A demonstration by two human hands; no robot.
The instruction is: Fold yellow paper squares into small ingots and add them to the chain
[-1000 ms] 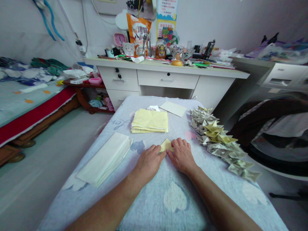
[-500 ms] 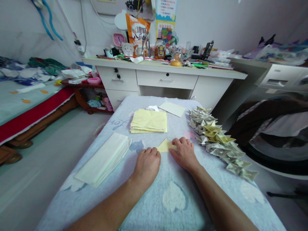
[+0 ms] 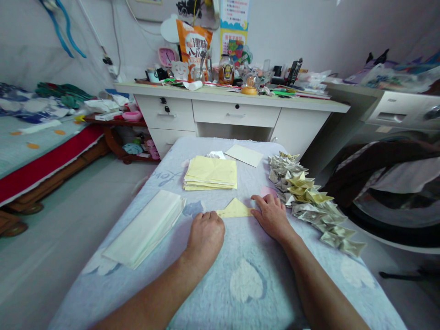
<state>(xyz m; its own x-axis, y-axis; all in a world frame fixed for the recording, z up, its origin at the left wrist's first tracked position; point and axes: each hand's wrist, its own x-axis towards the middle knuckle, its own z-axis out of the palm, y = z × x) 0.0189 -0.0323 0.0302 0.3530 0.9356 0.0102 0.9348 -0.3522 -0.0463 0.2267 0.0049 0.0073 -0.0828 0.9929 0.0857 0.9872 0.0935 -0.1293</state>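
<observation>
A small sheet of yellow paper [image 3: 235, 209], folded to a peak at its far side, lies flat on the cloth-covered table [image 3: 192, 302]. My left hand [image 3: 207, 236] is closed at the left end of this paper, its fingers curled under and partly hidden. At the right end, the thumb of my right hand [image 3: 273, 217] touches the paper, and its fingers are apart. Beyond my hands is a stack of yellow paper sheets [image 3: 211, 170]. On the left lies a folded bundle of whitish paper [image 3: 144, 229].
Rows of folded paper pieces [image 3: 309, 197] run along the table's right side. A pale card [image 3: 244, 155] and a crumpled white paper [image 3: 216, 155] lie at the far end. Beyond stands a cluttered white desk [image 3: 237, 112]; a washing machine [image 3: 402, 114] is at right, a bed [image 3: 44, 156] at left.
My hands have moved apart along the folded yellow paper, the right one outward to its right end. More of the paper shows between them. The view has shifted slightly.
</observation>
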